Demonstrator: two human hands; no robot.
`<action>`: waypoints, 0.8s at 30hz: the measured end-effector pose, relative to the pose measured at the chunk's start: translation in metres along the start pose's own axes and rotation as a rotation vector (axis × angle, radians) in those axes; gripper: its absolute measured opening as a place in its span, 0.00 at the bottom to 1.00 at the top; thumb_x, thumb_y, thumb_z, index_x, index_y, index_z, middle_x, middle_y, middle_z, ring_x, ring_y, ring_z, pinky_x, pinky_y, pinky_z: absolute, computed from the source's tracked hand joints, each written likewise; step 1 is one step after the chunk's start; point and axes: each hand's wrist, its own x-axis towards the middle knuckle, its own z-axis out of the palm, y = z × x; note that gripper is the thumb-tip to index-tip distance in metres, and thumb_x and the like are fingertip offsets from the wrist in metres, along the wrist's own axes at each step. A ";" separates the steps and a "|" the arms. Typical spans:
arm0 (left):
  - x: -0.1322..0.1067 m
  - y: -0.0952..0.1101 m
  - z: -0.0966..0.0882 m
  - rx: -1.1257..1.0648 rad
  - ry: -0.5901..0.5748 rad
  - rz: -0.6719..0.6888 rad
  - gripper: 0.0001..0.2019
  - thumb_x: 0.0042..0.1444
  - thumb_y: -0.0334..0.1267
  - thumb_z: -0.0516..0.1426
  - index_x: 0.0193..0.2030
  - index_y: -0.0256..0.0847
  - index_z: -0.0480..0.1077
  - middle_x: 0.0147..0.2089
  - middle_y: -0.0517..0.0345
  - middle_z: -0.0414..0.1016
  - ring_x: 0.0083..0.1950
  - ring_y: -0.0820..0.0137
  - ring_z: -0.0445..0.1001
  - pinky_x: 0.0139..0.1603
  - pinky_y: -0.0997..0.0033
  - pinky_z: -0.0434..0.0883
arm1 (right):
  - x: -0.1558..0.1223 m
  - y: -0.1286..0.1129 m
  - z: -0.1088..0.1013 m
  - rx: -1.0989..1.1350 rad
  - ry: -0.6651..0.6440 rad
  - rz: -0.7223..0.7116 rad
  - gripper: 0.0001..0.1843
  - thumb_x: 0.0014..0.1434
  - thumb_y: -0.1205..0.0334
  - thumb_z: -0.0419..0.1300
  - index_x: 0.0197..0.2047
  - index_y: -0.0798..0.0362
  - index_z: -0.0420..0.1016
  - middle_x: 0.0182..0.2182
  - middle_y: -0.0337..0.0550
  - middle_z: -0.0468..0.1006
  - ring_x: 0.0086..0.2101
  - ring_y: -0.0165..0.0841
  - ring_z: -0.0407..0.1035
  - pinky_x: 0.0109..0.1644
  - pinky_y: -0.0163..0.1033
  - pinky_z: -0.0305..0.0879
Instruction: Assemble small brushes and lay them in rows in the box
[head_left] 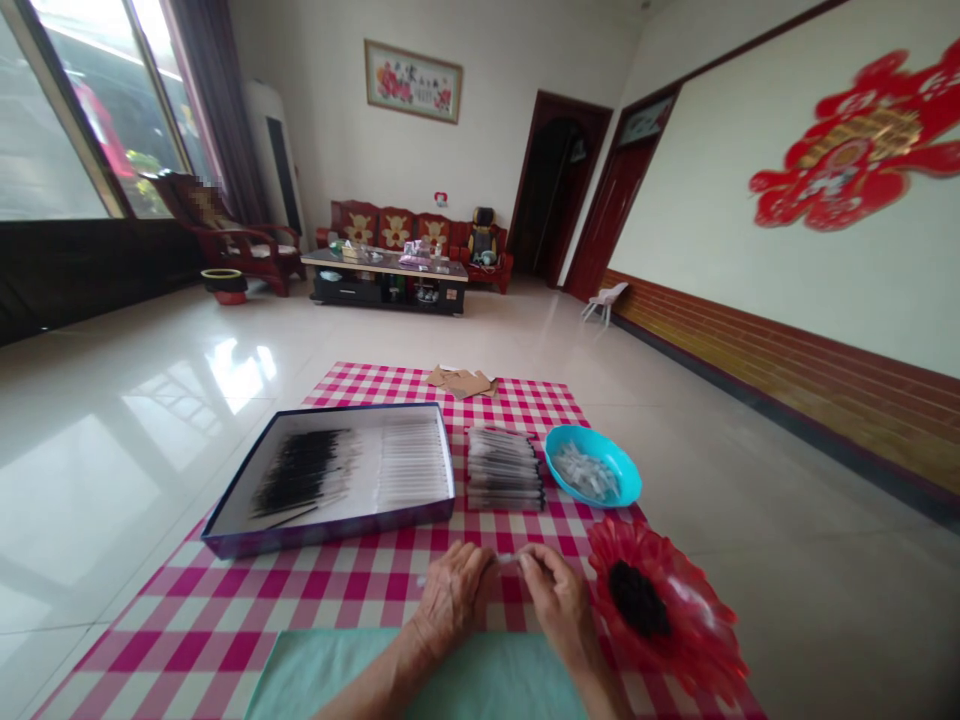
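Over the front of the checked cloth, my left hand (452,590) is closed around a thin, whitish, translucent pen barrel (506,558). Its pale end shows past the left side of that hand. The fingers of my right hand (551,590) pinch the barrel's other end; any small part there is hidden. Beyond my left hand lies a shallow box (360,522) holding thin black-and-pale pen refills (300,470) and a row of clear barrels (412,462). Right of the box is a stack of pens (504,470). A blue bowl (630,490) contains small clear caps.
A red flower-shaped dish (697,620) with small black pieces sits right of my right hand. Torn cardboard (463,382) lies at the cloth's far edge. A green cloth (330,670) is under my forearms. Farther off stand a coffee table (382,262) and a wooden sofa.
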 end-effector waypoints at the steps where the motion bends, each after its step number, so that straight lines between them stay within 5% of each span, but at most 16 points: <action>1: 0.000 0.000 0.000 -0.003 0.000 -0.013 0.09 0.63 0.36 0.46 0.38 0.42 0.66 0.30 0.58 0.70 0.32 0.70 0.69 0.38 0.70 0.66 | 0.001 0.000 -0.005 0.018 0.039 0.034 0.18 0.56 0.47 0.56 0.33 0.54 0.75 0.26 0.43 0.79 0.26 0.35 0.72 0.29 0.35 0.69; 7: -0.003 -0.002 0.002 0.044 0.059 -0.063 0.06 0.61 0.37 0.50 0.38 0.43 0.67 0.29 0.59 0.71 0.32 0.69 0.70 0.34 0.71 0.66 | 0.013 -0.009 -0.044 0.049 0.344 0.126 0.19 0.58 0.45 0.53 0.38 0.54 0.71 0.27 0.42 0.78 0.24 0.31 0.69 0.28 0.33 0.67; 11: -0.003 -0.003 0.001 0.030 0.126 -0.084 0.08 0.60 0.32 0.48 0.36 0.43 0.68 0.29 0.58 0.70 0.32 0.69 0.68 0.34 0.71 0.66 | 0.014 -0.015 -0.051 0.128 0.451 0.115 0.20 0.56 0.44 0.55 0.39 0.54 0.68 0.27 0.43 0.78 0.25 0.32 0.71 0.30 0.35 0.69; 17: 0.008 0.014 -0.015 -0.006 0.091 -0.040 0.10 0.62 0.35 0.48 0.39 0.45 0.70 0.38 0.54 0.70 0.37 0.68 0.67 0.37 0.69 0.67 | 0.002 -0.013 -0.019 0.260 0.325 0.101 0.20 0.53 0.43 0.58 0.36 0.53 0.68 0.25 0.43 0.78 0.26 0.35 0.74 0.31 0.38 0.72; 24: 0.005 0.023 -0.016 0.109 -0.082 -0.053 0.06 0.59 0.34 0.52 0.34 0.45 0.69 0.32 0.57 0.70 0.34 0.67 0.66 0.32 0.70 0.65 | -0.009 0.006 0.008 0.361 0.180 0.209 0.23 0.48 0.40 0.60 0.34 0.52 0.70 0.26 0.44 0.80 0.28 0.39 0.75 0.32 0.40 0.73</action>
